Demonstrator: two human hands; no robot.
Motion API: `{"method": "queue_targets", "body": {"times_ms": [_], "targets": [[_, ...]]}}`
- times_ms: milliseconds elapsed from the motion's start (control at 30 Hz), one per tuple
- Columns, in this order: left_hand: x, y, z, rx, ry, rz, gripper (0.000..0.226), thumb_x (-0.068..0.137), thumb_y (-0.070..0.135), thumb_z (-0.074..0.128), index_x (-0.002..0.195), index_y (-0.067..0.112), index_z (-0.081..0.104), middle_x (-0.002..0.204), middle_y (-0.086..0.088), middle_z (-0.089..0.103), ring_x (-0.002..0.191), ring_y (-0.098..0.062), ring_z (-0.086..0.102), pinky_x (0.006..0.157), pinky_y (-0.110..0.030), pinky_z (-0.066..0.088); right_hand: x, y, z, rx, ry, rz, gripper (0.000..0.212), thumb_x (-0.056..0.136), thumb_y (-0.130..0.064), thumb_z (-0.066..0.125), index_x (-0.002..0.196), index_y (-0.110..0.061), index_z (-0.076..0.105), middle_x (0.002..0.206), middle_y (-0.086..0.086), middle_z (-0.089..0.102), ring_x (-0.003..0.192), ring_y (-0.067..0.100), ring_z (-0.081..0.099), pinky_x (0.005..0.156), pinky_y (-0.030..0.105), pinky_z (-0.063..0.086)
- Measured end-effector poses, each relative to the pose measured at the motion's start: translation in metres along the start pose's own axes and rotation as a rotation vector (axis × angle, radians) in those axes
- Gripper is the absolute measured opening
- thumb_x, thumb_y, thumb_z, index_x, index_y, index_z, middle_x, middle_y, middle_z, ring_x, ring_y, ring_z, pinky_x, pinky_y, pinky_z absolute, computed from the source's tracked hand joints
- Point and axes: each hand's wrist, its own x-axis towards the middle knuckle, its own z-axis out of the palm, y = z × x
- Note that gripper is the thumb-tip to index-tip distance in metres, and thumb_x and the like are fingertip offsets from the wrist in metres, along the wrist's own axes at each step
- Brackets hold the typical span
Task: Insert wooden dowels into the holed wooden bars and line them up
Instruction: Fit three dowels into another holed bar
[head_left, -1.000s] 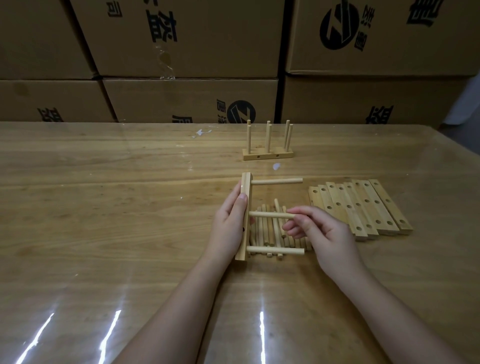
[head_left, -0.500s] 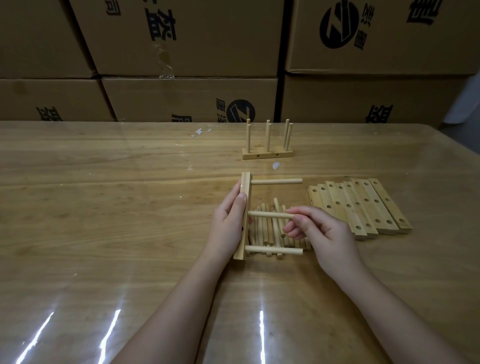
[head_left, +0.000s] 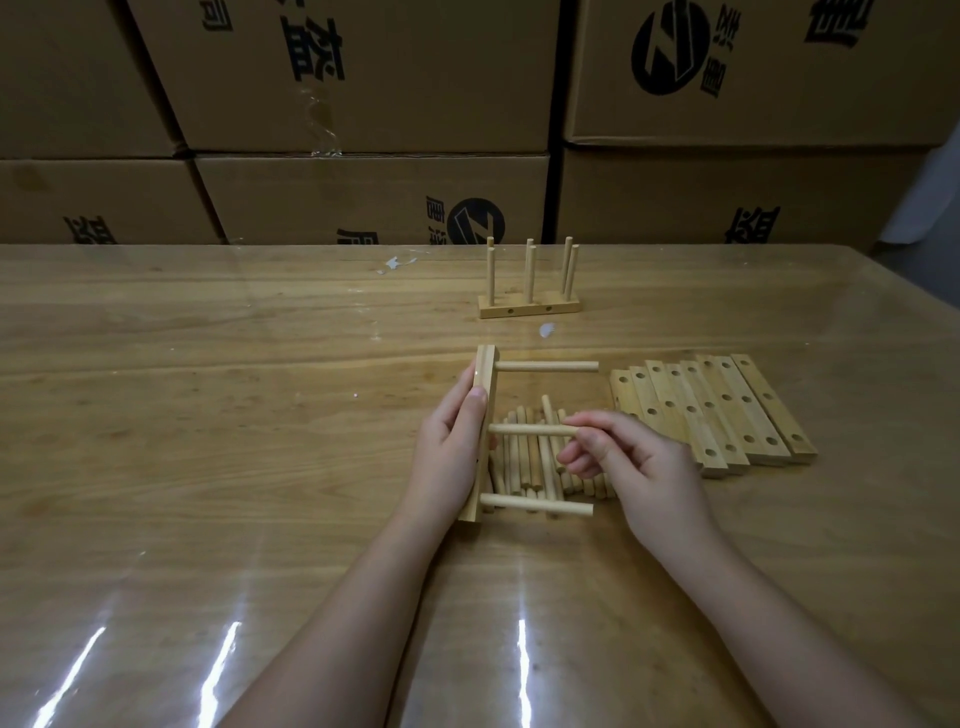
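Pale wood everywhere, on a glossy table. At nine o'clock of the work, grasped by the left hand, thumb laid on the upper edge, fingers wrapped behind: a holed bar, stood on its long edge and running from twelve to six o'clock. Held so, probably, to turn the holes toward three o'clock and to brace the bar against a push from that side. Wrist straight, forearm coming in from seven o'clock.

Jutting from the bar toward three o'clock, level with the table: a far dowel and a near dowel, both apparently seated and free of any hand. Between them, a middle dowel, its left end at or in the centre hole; how deep, cannot tell. Beneath these, a heap of loose dowels, lying mostly twelve-to-six, close by for the next pick. At twelve o'clock, well apart, a finished bar lying flat with dowels upright, set back presumably to begin the line-up.

At the free end of the middle dowel, pinching it between thumb and forefinger: the right hand, other fingers loosely curled below, forearm entering from five o'clock. A grip at the tip, likely to drive the dowel straight along its axis.

Further toward three o'clock, a row of spare holed bars, flat, side by side and touching, holes up, within reach.
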Motion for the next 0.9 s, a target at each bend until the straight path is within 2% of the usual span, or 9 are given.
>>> {"method": "queue_targets", "body": {"times_ms": [200,300,367,400,467,567,700,767,900], "targets": [[-0.001,0.001,0.002,-0.019,0.03,0.038,0.032,0.1,0.029,0.046,0.129,0.043,0.048,0.117,0.034,0.049,0.104,0.03,0.043,0.084,0.003,0.037,-0.001,-0.001,0.001,-0.012,0.015,-0.011,0.025,0.091,-0.01,0.053,0.097,-0.031,0.064,0.079,-0.004,0.07,0.072,0.007,0.067,0.068,0.019,0.054],[0.001,0.0,0.002,-0.076,0.046,-0.007,0.03,0.099,0.029,0.05,0.103,0.058,0.058,0.111,0.037,0.058,0.125,-0.001,0.049,0.107,-0.035,0.042,-0.002,-0.001,0.005,-0.012,0.022,-0.004,0.023,0.091,-0.012,0.052,0.099,-0.031,0.064,0.081,-0.008,0.07,0.073,0.006,0.067,0.068,0.018,0.053],[0.001,0.002,0.001,-0.12,0.049,-0.043,0.028,0.097,0.029,0.052,0.098,0.056,0.062,0.119,0.021,0.063,0.127,-0.018,0.052,0.107,-0.049,0.041,-0.003,-0.002,0.007,0.004,0.023,0.008,0.024,0.092,-0.014,0.051,0.101,-0.033,0.061,0.083,-0.009,0.069,0.075,0.006,0.066,0.068,0.019,0.053],[0.002,0.003,0.0,-0.141,0.054,-0.056,0.026,0.097,0.029,0.053,0.1,0.053,0.062,0.123,0.01,0.065,0.122,-0.02,0.056,0.102,-0.047,0.046,-0.003,-0.003,0.009,0.038,0.022,0.022,0.023,0.093,-0.016,0.049,0.105,-0.033,0.059,0.084,-0.008,0.069,0.076,0.007,0.066,0.068,0.019,0.052],[0.002,0.005,-0.001,-0.203,0.067,-0.068,0.024,0.097,0.027,0.052,0.106,0.048,0.061,0.112,0.003,0.07,0.095,-0.01,0.068,0.074,-0.028,0.057,-0.003,-0.003,0.011,0.162,0.034,0.093,0.025,0.091,-0.027,0.045,0.116,-0.032,0.051,0.084,-0.003,0.07,0.075,0.009,0.066,0.066,0.018,0.052],[0.004,0.007,-0.006,-0.335,0.146,-0.123,0.022,0.098,0.027,0.049,0.117,0.036,0.058,0.083,0.0,0.07,0.059,-0.007,0.065,0.049,-0.021,0.05,-0.001,-0.003,0.008,0.316,0.078,0.194,0.026,0.094,-0.025,0.039,0.116,-0.018,0.051,0.076,0.003,0.069,0.066,0.013,0.064,0.059,0.019,0.051],[0.006,0.01,-0.008,-0.502,0.1,-0.14,0.025,0.096,0.026,0.05,0.119,0.016,0.056,0.076,-0.002,0.072,0.055,-0.015,0.065,0.05,-0.025,0.053,-0.003,-0.002,0.008,0.203,-0.032,0.215,0.023,0.096,-0.006,0.04,0.104,-0.018,0.058,0.075,-0.001,0.068,0.065,0.011,0.061,0.059,0.019,0.049],[0.006,0.012,-0.007,-0.551,0.032,-0.116,0.018,0.091,0.022,0.054,0.106,0.013,0.058,0.082,-0.003,0.073,0.069,-0.021,0.071,0.06,-0.029,0.057,-0.005,-0.003,0.011,0.159,-0.115,0.212,0.022,0.092,-0.011,0.05,0.104,-0.028,0.057,0.081,-0.004,0.067,0.071,0.009,0.063,0.062,0.018,0.049],[0.006,0.01,-0.008,-0.662,-0.067,-0.095,0.031,0.082,0.015,0.065,0.109,0.008,0.053,0.107,-0.011,0.071,0.089,-0.034,0.071,0.069,-0.035,0.059,-0.003,-0.001,0.014,0.081,-0.087,0.226,0.028,0.085,-0.021,0.063,0.102,-0.04,0.051,0.089,0.001,0.063,0.081,0.018,0.062,0.07,0.028,0.053]]}}
